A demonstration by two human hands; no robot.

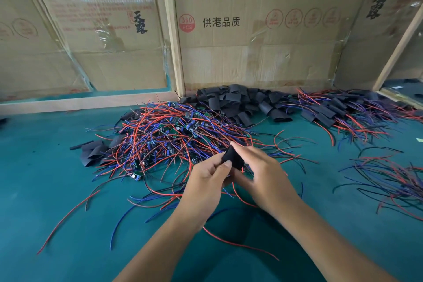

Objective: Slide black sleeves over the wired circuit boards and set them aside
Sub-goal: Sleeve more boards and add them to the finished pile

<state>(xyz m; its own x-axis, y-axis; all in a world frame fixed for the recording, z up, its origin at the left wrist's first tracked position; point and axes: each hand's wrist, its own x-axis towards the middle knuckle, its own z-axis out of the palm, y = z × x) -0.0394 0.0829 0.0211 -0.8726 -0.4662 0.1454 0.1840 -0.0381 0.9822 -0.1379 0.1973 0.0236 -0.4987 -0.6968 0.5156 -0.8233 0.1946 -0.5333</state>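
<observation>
Centrally, a black sleeve [233, 158] is pinched between the curled fingers and thumb of the left hand [207, 181] and the right hand [258, 175], just above the green mat [68, 213]; it looks matte, soft and flattened, with red wire trailing beneath. Beyond it, a tangled heap of wired circuit boards [174, 130] is seen, with loose sleeves [235, 101] piled far against the cardboard wall [251, 41], and sleeved boards [343, 110] far right

A teal mat [57, 190] covers the worktable. Flattened cardboard boxes [263, 30] with black and red printing stand behind it as walls, framed by pale wooden posts [174, 37], under even light.
</observation>
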